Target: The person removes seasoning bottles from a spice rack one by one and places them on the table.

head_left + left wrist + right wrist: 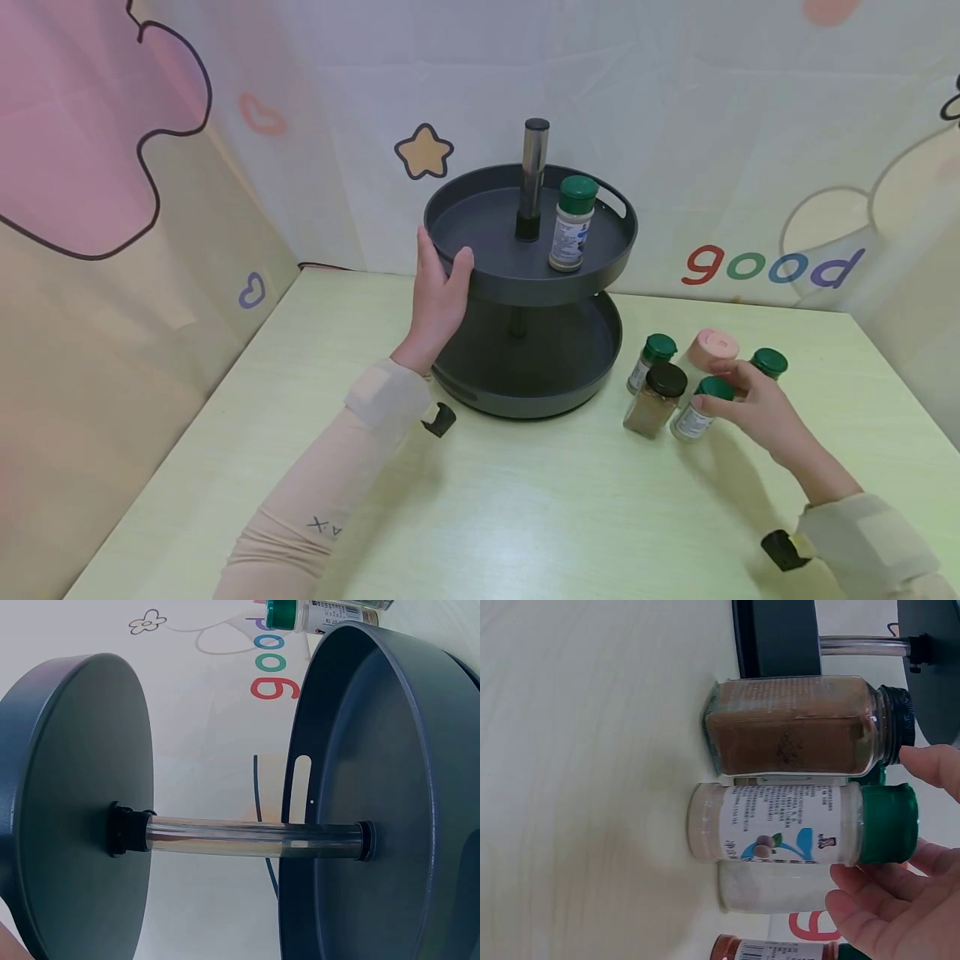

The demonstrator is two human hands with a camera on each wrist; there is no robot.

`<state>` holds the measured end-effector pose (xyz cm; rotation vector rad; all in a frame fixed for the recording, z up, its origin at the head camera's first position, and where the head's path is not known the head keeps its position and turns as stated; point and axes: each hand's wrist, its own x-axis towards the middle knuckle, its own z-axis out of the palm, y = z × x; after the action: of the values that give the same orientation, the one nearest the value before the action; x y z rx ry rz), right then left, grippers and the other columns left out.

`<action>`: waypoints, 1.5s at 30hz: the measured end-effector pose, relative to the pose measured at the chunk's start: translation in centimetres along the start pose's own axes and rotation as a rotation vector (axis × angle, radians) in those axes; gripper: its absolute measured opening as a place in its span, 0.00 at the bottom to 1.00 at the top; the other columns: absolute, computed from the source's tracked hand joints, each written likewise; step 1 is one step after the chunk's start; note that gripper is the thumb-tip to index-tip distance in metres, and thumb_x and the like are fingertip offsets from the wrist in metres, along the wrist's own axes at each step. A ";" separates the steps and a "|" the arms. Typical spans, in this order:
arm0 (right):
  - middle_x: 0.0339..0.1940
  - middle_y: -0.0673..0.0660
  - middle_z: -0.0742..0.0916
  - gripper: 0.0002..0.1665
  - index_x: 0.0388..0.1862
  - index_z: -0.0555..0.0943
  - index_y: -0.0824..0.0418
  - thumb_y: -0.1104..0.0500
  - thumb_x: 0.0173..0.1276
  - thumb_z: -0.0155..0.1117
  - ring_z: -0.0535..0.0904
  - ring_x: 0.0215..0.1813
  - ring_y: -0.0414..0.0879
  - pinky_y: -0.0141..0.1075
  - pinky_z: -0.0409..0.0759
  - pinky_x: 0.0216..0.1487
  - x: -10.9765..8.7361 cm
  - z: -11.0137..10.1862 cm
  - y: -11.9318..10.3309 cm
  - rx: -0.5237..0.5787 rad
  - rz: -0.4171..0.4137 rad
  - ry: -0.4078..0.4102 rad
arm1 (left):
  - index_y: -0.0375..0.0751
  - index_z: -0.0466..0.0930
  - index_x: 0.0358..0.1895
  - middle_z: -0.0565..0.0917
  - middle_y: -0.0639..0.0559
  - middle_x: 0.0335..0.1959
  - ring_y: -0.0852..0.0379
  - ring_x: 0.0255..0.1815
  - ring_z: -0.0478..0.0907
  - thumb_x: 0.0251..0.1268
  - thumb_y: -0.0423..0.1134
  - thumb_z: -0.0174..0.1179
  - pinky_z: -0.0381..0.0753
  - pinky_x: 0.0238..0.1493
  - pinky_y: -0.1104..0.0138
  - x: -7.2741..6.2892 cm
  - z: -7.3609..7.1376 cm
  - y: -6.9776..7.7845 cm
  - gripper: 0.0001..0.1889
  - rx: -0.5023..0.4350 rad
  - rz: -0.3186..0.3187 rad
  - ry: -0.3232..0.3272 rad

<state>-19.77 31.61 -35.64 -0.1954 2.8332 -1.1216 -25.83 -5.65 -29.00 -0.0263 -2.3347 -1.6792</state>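
My left hand (441, 304) rests against the outer left side of the upper tray (495, 287) of a dark grey two-tier rack, fingers straight and thumb spread. The left wrist view shows the rack's lower tray (427, 750) and metal post (255, 840). My right hand (757, 408) is around the green cap of a spice jar (780, 825) with a white label, standing upright on the table. Its fingers (877, 900) lie at one side of the cap; the thumb appears a little apart on the other side, beside the black lid of a square jar of brown powder (795, 727).
A green-capped spice jar (570, 237) stands on the upper tray, right of the post. Close around my right hand are another green-capped jar (639, 373), a pink-lidded container (712, 348) and a green-capped jar (780, 951) with reddish contents. A printed curtain (360, 125) hangs behind the table.
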 end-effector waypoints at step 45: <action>0.55 0.61 0.75 0.26 0.57 0.67 0.61 0.48 0.65 0.50 0.68 0.48 0.29 0.14 0.67 0.41 1.2 -0.7 -8.1 0.069 -0.142 0.184 | 0.46 0.28 0.69 0.35 0.54 0.72 0.59 0.72 0.34 0.63 0.55 0.41 0.41 0.70 0.58 0.1 -0.1 -0.3 0.40 0.010 0.033 0.004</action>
<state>-20.35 26.06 -29.65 -0.3086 2.9738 -1.3290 -25.95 -5.82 -29.26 -0.0587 -2.3267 -1.6504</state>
